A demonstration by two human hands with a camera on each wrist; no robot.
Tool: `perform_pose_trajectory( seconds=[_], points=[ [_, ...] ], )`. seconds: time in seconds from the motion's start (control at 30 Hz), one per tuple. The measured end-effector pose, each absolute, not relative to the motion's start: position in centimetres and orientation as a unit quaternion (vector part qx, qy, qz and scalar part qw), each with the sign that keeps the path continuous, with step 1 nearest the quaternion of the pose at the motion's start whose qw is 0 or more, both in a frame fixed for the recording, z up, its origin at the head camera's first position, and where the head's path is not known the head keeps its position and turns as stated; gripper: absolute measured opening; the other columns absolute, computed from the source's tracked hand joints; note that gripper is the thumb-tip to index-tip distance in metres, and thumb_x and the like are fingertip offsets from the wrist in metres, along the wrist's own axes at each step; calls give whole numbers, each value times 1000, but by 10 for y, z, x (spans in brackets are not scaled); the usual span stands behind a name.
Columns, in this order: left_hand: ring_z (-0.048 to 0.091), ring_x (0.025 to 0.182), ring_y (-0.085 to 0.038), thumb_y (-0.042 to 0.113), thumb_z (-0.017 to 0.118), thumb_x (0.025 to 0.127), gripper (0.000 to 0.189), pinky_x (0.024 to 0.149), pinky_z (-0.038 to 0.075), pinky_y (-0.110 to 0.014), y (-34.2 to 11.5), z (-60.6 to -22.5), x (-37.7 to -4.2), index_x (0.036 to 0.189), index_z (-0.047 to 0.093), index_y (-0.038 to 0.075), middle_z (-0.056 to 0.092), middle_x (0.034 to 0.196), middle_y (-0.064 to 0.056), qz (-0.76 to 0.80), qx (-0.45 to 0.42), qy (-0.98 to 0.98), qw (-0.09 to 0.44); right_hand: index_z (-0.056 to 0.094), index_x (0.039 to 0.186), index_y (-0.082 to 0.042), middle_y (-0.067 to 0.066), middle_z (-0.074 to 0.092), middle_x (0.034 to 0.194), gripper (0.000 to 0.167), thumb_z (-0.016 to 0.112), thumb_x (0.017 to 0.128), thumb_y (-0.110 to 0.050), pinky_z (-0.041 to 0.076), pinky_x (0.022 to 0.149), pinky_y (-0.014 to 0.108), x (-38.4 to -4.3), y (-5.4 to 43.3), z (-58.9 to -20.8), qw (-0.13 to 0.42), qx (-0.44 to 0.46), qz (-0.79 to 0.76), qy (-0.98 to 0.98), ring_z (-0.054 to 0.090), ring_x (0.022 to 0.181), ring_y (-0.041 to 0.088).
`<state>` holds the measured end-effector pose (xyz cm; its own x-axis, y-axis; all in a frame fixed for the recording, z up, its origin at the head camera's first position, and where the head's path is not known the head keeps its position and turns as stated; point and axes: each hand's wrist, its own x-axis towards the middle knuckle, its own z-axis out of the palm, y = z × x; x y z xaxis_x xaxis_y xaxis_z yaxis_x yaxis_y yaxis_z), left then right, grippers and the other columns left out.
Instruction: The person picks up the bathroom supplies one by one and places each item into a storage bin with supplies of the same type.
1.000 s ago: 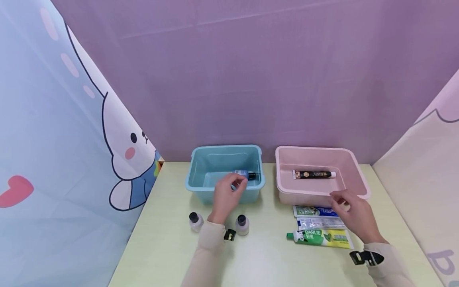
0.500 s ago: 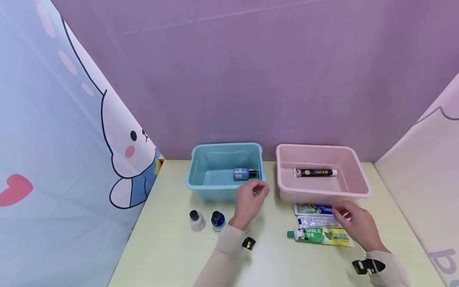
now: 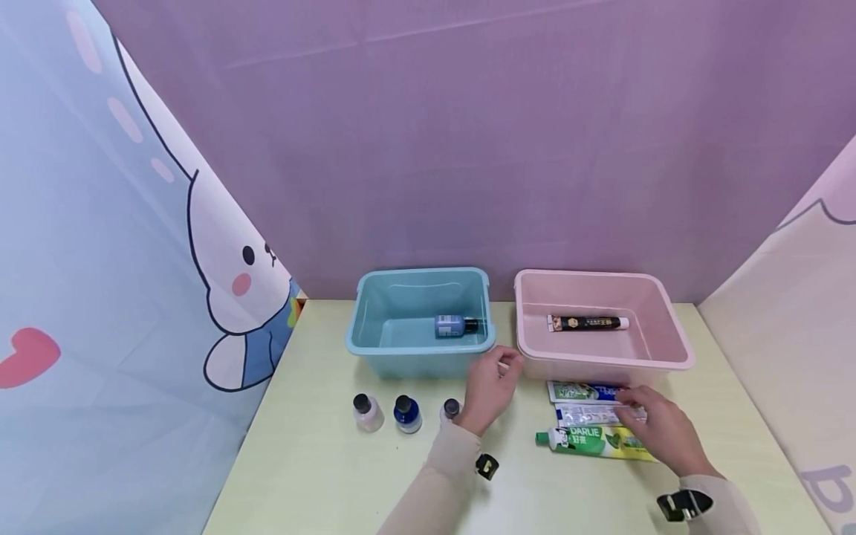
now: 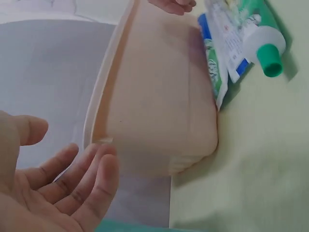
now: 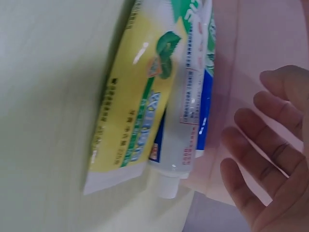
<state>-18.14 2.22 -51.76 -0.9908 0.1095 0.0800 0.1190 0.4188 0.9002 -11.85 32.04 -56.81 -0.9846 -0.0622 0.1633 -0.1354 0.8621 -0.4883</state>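
A person's right hand (image 3: 658, 427), fingers loosely spread, hovers over the toothpaste tubes (image 3: 595, 416) beside the pink bin (image 3: 602, 362); a clean pinch on the middle tube seems wisest, while the empty, relaxed left hand (image 3: 491, 386) waits.

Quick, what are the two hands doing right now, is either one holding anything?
Left hand: open, fingers relaxed, holding nothing, beside the pink bin.
Right hand: open, holding nothing, over the toothpaste tubes.
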Motion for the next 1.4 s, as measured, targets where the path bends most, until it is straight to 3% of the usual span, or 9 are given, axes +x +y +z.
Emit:
perform_pose_trajectory(
  seconds=[0.17, 0.53, 0.77, 1.07, 1.4],
  points=[
    [66, 86, -6, 38, 58, 104, 25, 71, 54, -20, 33, -520, -181, 119, 68, 20, 72, 111, 1, -524, -52, -849, -26, 73, 106, -5, 18, 69, 114, 20, 76, 90, -17, 52, 84, 65, -119, 326, -575, 54, 44, 241, -968, 66, 105, 46],
    [65, 89, -10, 42, 56, 104, 37, 71, 53, -22, 47, -530, -190, 131, 62, 16, 71, 108, 3, -506, -6, -862, -28, 73, 101, -4, 19, 69, 108, 20, 78, 83, -11, 52, 82, 66, -118, 334, -589, 63, 35, 220, -973, 64, 100, 47],
    [62, 96, -12, 43, 53, 106, 32, 75, 54, -25, 56, -540, -200, 122, 62, 17, 69, 109, 1, -535, 13, -844, -29, 74, 104, -2, 20, 67, 108, 25, 80, 81, -11, 53, 80, 64, -122, 335, -591, 44, 35, 194, -979, 66, 96, 46],
    [59, 99, -9, 48, 49, 106, 32, 83, 56, -28, 63, -547, -210, 121, 62, 23, 65, 111, 6, -576, 51, -815, -34, 76, 108, -6, 11, 62, 99, 34, 87, 77, -15, 54, 71, 53, -125, 335, -590, 7, 67, 144, -987, 59, 86, 29],
    [63, 108, -13, 48, 51, 106, 33, 91, 59, -34, 67, -548, -215, 122, 63, 21, 67, 118, 2, -605, 72, -793, -24, 78, 109, -8, 15, 62, 104, 34, 88, 78, -16, 52, 69, 52, -128, 334, -591, 4, 88, 104, -991, 54, 86, 30]
  ],
)
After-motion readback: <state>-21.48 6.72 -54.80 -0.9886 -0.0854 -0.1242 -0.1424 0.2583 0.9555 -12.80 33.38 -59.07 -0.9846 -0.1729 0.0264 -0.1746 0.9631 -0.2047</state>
